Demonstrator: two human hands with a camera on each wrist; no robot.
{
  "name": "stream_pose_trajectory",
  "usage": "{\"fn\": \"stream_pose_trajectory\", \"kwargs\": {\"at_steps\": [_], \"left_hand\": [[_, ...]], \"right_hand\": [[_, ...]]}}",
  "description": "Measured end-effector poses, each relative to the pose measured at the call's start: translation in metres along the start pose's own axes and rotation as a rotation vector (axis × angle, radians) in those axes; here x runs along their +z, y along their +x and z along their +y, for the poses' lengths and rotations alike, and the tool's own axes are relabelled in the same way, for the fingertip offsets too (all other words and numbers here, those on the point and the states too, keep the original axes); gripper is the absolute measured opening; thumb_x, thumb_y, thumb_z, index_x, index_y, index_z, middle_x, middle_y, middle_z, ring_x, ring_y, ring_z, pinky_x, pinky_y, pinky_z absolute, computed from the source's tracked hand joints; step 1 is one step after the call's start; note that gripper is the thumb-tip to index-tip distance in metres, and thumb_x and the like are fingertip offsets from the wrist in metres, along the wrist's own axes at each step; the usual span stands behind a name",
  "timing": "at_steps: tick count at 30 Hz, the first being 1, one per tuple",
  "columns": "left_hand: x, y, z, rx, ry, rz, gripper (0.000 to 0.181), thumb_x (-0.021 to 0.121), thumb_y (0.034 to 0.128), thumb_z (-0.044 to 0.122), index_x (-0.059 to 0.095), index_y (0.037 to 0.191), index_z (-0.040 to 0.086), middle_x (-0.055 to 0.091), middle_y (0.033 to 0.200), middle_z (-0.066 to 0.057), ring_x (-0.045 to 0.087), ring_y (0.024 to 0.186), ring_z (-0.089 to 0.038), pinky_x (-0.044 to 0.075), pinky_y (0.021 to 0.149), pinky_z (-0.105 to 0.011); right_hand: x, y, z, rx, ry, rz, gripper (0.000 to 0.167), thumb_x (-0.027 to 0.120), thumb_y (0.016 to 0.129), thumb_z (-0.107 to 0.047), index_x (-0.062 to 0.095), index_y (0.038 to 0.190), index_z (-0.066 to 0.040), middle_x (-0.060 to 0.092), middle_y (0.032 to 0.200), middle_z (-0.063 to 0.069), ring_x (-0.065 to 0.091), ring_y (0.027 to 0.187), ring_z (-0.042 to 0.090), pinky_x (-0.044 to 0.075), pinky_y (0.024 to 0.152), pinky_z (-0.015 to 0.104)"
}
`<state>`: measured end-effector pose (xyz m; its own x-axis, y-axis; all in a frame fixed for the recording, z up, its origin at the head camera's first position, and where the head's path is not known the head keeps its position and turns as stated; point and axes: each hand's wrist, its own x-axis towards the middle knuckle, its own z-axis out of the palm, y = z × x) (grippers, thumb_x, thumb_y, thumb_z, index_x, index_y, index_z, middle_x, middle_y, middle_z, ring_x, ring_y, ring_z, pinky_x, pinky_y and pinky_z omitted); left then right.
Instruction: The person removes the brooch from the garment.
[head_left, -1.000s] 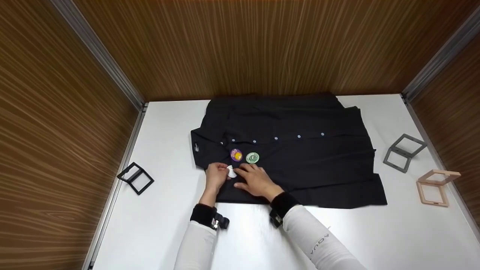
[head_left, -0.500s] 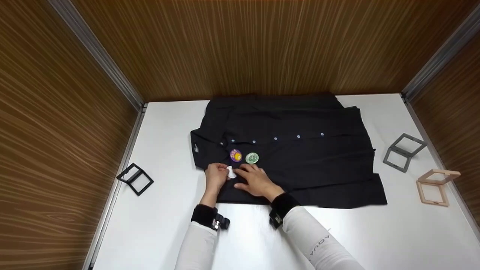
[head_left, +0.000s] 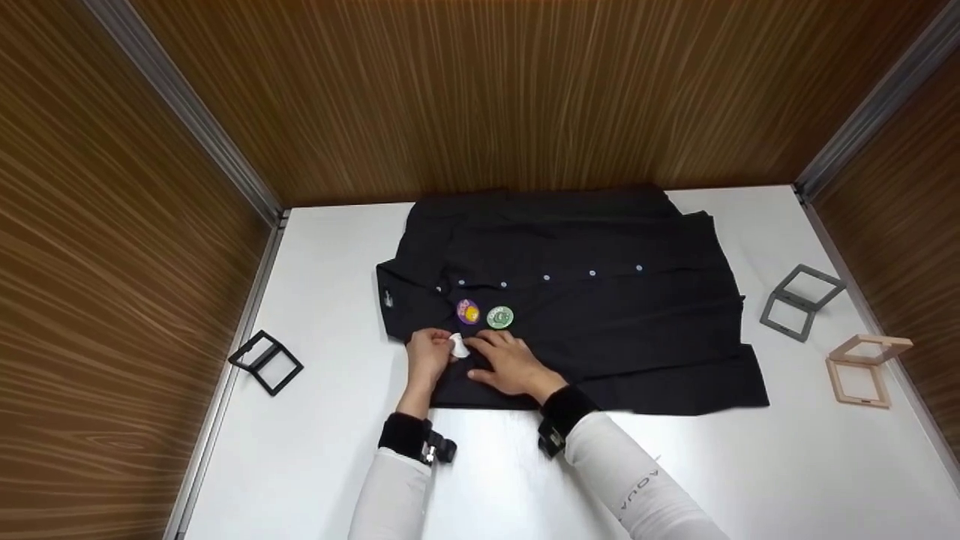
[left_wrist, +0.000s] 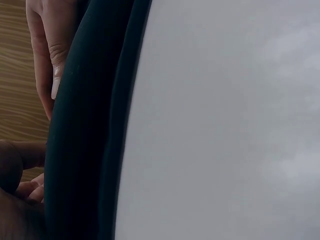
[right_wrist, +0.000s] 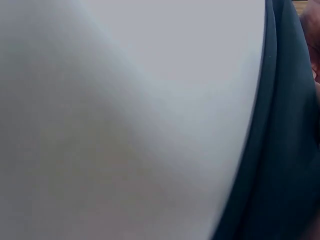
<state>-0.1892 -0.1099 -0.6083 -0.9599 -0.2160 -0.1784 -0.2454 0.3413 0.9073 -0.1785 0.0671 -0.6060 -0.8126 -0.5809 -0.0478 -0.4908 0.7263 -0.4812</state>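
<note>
A black buttoned shirt [head_left: 600, 322] lies flat on the white table, collar to the left. Two round badges, one purple with a yellow figure [head_left: 468, 311] and one green [head_left: 500, 317], sit below its button line near the collar. Just under them my left hand [head_left: 426, 364] pinches the edge of a small white piece [head_left: 459, 346], whose exact kind is too small to tell. From the right, my right hand [head_left: 514, 365] rests on the shirt with fingers extended, fingertips at the white piece. A dark fold of shirt [left_wrist: 85, 110] partly hides both hands in the left wrist view.
An open black frame [head_left: 266, 364] stands on the table at the left. Toward the right edge are an open grey frame [head_left: 801, 304] and an open pinkish-tan frame [head_left: 862, 375]. Wood-grain panels [head_left: 480, 97] close in the back and both sides.
The white piece has tilted slightly between my fingers and shows a somewhat different outline. Both hands stay in nearly the same place; the whole view has shifted a little.
</note>
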Motion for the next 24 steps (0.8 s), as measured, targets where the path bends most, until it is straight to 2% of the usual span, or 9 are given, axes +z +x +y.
{"fn": "stream_pose_trajectory", "kwargs": {"at_steps": [5,12,19,24], "left_hand": [[-0.0007,-0.0002,-0.0003,0.013,-0.002,-0.003,0.012,0.064,0.0838,-0.005,0.069,0.094,-0.009,0.069,0.077,-0.014,0.063,0.054,-0.015,0.055,0.050,-0.024],[0.0009,-0.0017,0.0009,0.037,0.125,0.020,0.013,0.065,0.0858,-0.001,0.071,0.097,-0.004,0.070,0.076,-0.009,0.065,0.054,-0.014,0.053,0.051,-0.023],[0.0008,-0.0041,0.0009,0.100,0.177,0.032,0.013,0.064,0.0855,-0.003,0.071,0.096,-0.006,0.070,0.075,-0.010,0.066,0.054,-0.016,0.054,0.050,-0.025],[-0.0011,-0.0079,0.0021,0.118,0.213,0.027,0.013,0.064,0.0848,-0.003,0.072,0.096,-0.006,0.070,0.076,-0.011,0.066,0.055,-0.017,0.055,0.052,-0.027]], "right_hand": [[-0.0009,-0.0010,0.0014,-0.017,0.020,-0.003,0.057,0.061,0.097,-0.038,0.046,0.145,-0.012,0.045,0.144,0.012,0.040,0.130,0.032,0.038,0.101,0.052],[-0.0019,-0.0031,0.0023,-0.021,0.039,-0.006,0.059,0.060,0.098,-0.036,0.043,0.147,-0.007,0.044,0.144,0.011,0.040,0.130,0.031,0.036,0.105,0.050],[-0.0020,-0.0036,0.0029,-0.015,0.044,-0.023,0.060,0.060,0.098,-0.036,0.042,0.148,-0.008,0.043,0.145,0.010,0.039,0.131,0.029,0.034,0.106,0.048],[-0.0011,-0.0037,0.0033,-0.024,0.046,-0.019,0.059,0.060,0.097,-0.036,0.043,0.146,-0.007,0.044,0.144,0.011,0.040,0.130,0.030,0.035,0.106,0.048]]}}
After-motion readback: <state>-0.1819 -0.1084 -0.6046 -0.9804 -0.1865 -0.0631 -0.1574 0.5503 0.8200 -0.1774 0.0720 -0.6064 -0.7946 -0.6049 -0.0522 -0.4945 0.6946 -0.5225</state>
